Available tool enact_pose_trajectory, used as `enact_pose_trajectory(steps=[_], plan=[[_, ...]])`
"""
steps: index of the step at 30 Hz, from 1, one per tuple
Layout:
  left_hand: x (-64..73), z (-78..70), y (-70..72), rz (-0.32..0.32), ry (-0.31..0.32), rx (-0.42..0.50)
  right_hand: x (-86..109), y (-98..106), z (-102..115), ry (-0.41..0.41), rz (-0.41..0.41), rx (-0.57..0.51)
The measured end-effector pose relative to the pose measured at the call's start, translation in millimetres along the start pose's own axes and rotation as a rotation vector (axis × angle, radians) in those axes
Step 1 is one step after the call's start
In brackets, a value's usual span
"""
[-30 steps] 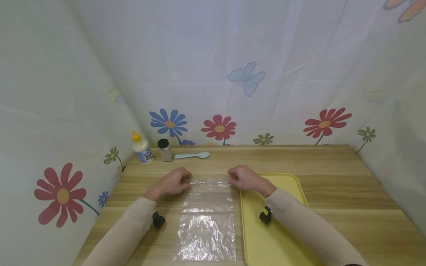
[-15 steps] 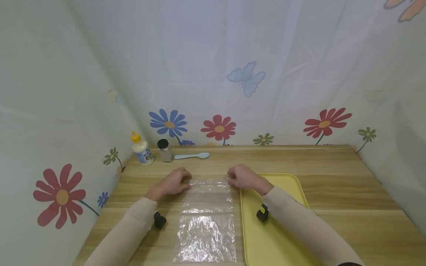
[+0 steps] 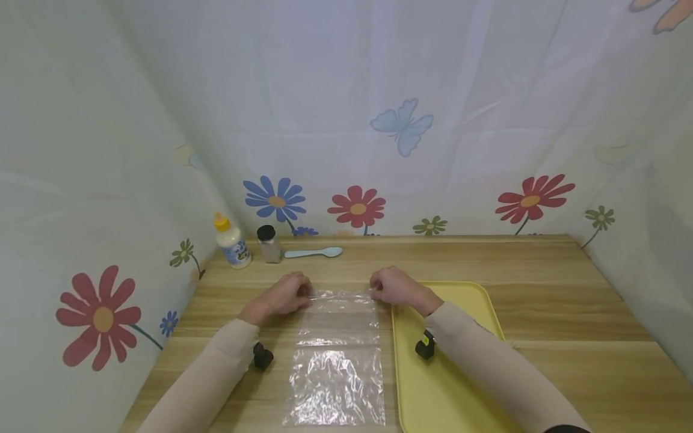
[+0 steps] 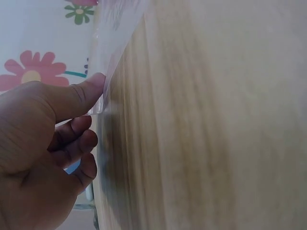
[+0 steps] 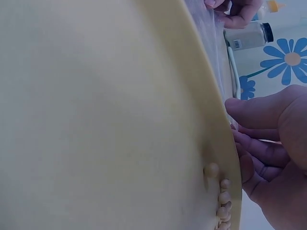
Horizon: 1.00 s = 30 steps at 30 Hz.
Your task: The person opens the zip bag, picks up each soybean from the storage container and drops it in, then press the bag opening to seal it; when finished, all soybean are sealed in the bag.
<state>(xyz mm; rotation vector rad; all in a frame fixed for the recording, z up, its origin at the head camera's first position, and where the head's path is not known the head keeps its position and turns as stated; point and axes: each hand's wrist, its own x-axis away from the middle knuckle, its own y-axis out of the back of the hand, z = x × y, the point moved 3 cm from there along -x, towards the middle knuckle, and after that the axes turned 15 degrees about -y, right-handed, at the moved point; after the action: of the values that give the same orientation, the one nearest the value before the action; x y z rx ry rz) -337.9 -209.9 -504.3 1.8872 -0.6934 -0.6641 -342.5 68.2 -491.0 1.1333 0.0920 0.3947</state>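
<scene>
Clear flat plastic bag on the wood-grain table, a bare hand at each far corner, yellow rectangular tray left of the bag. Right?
Wrong side: the yellow rectangular tray is right of the clear flat plastic bag, per the head view. The rest holds: bag on the wood-grain table, left hand and right hand at its far corners.

Bag (image 3: 338, 385) clear, white glints. Tray (image 3: 441, 394) plain yellow. Table (image 3: 574, 300) shows tan-brown wood grain. Bottle (image 3: 235, 249) cream, yellow cap (image 3: 221, 223). Jar lid (image 3: 266, 233) black. Spoon (image 3: 314, 253) pale blue. Sleeves (image 3: 197, 376) beige. White backdrop (image 3: 319, 90) carries red, blue, green flowers (image 3: 358, 208).
</scene>
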Motion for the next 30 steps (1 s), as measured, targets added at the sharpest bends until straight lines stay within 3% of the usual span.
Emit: enact_pose_trajectory(steps=[12, 18, 30], plan=[[1.2, -3.3, 0.4, -0.005, 0.001, 0.027, -2.0, -4.6, 0.4, 0.011, -0.002, -0.022], [3.0, -5.3, 2.7, -0.017, -0.036, 0.03, -2.1, -6.1, -1.6, 0.019, 0.005, -0.045], [6.2, -3.3, 2.5, -0.055, -0.088, -0.014, 1.0, -5.8, -3.5, 0.097, -0.066, -0.051]])
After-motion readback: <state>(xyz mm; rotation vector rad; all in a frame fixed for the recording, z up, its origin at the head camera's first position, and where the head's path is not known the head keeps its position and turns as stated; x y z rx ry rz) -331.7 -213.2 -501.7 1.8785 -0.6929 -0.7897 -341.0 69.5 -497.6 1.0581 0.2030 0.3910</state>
